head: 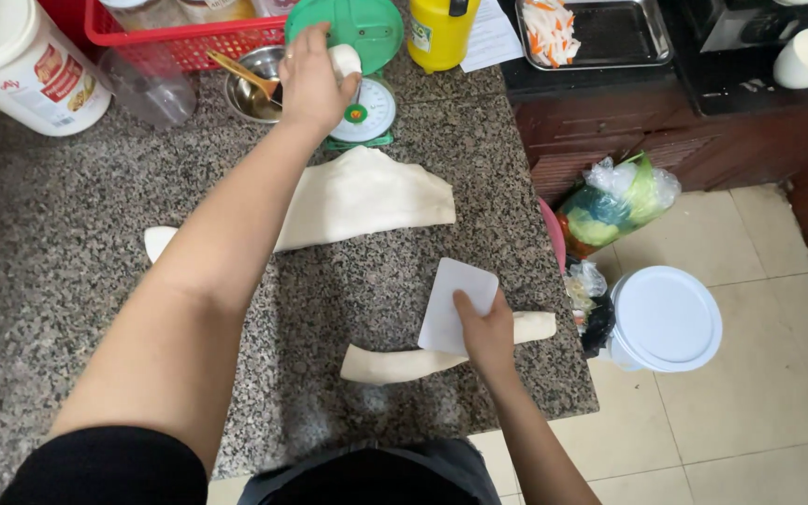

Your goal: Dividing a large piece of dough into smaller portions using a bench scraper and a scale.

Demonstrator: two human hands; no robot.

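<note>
Right now, head view, the only one: left hand [310, 82] is stretched to the upper centre of the frame, fingers closed round a small white lump of dough [344, 60], held just above the green kitchen scale w/ round white dial [363, 110]. The lump sits at the top right of that hand, over the scale's green pan [367, 23], apart from it or barely touching; can't tell which.

Right hand [486, 332] is low, centre-right of the frame, gripping a flat white plastic dough scraper [455, 304] by its lower edge, thumb on the face. The scraper stands over a long pale roll of dough [395, 363] lying on the speckled granite desk [67, 252]. The roll's long axis runs left to right, tilted up a bit toward the right end, so the scraper crosses it approx. at right angles, nearer the right end. The right hand is the nearer one to the roll; the left is well apart from it.

Between the two hands lies a big folded slab of pale dough [367, 196], just below the scale. A small white dough scrap [158, 240] lies left of the forearm.

Upper left: large white plastic tub [21, 56], red plastic basket [189, 37], steel bowl w/ spoon [250, 89]. Yellow bottle [440, 33] top centre. White lidded bucket [664, 318] on the tiled floor at right.
</note>
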